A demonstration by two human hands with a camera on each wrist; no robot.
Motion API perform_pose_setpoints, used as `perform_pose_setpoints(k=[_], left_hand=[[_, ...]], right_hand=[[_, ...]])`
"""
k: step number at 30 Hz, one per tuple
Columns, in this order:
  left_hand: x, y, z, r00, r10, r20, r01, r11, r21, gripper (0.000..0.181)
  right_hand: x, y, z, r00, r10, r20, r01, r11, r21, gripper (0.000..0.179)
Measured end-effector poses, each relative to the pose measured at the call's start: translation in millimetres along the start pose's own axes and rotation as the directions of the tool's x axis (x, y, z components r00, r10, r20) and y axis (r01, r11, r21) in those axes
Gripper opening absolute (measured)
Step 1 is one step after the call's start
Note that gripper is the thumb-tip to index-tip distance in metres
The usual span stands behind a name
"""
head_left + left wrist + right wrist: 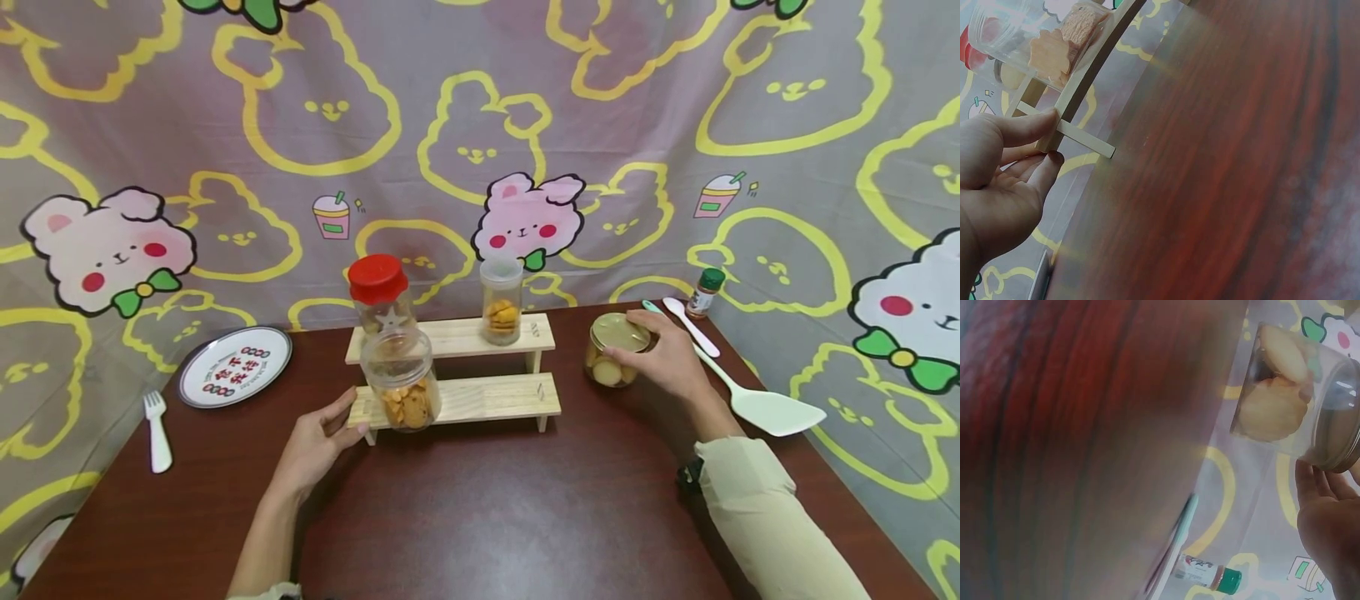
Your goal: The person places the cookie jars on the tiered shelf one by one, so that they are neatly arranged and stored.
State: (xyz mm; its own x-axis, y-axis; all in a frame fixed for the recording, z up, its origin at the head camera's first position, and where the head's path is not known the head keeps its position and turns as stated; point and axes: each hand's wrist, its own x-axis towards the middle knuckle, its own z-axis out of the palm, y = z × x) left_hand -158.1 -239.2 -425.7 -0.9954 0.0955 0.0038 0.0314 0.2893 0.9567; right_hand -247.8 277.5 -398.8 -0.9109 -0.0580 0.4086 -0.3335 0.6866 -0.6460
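My left hand [317, 443] pinches the left end of the lower step of a two-tier wooden shelf [495, 398], thumb above and fingers below in the left wrist view. On that step, beside the hand, stands a clear jar of cookies [408, 400]. The upper step bears a red-lidded jar [377, 283], partly hidden behind the cookie jar, and a slim jar with a pale lid [502, 304] and orange snacks inside. To the shelf's right, my right hand [671, 358] grips a gold-lidded jar [619, 333] by its lid. Round cookies [1272, 409] show through its side.
A white plate [191, 375] and a white fork [156, 433] lie at the left. On the right are a pale spatula [772, 410], a white spoon [693, 327] and a green-capped spice bottle [703, 296]. A patterned curtain [450, 108] hangs behind the dark table [480, 517].
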Motion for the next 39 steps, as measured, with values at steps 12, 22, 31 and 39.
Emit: perform_pose_setpoints(k=[12, 22, 31, 39], left_hand=[[-1.4, 3.2, 0.2, 1.000, 0.005, -0.001, -0.005, 1.000, -0.017, 0.067], [-0.4, 3.5, -0.1, 1.000, 0.004, -0.004, -0.004, 1.000, -0.007, 0.067], [-0.2, 4.7, 0.3, 1.000, 0.002, -0.005, -0.002, 1.000, -0.013, 0.067], [-0.5, 4.2, 0.1, 1.000, -0.001, -0.004, 0.001, 1.000, -0.019, 0.067]], right_hand=[[-2.6, -12, 1, 0.996, -0.087, 0.005, 0.087, 0.996, 0.023, 0.072], [-5.2, -20, 4, 0.981, -0.188, 0.041, 0.187, 0.982, 0.031, 0.066], [-6.1, -32, 5, 0.972, -0.232, 0.040, 0.230, 0.972, 0.051, 0.065], [-8.1, -40, 8, 0.963, -0.265, 0.043, 0.262, 0.963, 0.068, 0.066]])
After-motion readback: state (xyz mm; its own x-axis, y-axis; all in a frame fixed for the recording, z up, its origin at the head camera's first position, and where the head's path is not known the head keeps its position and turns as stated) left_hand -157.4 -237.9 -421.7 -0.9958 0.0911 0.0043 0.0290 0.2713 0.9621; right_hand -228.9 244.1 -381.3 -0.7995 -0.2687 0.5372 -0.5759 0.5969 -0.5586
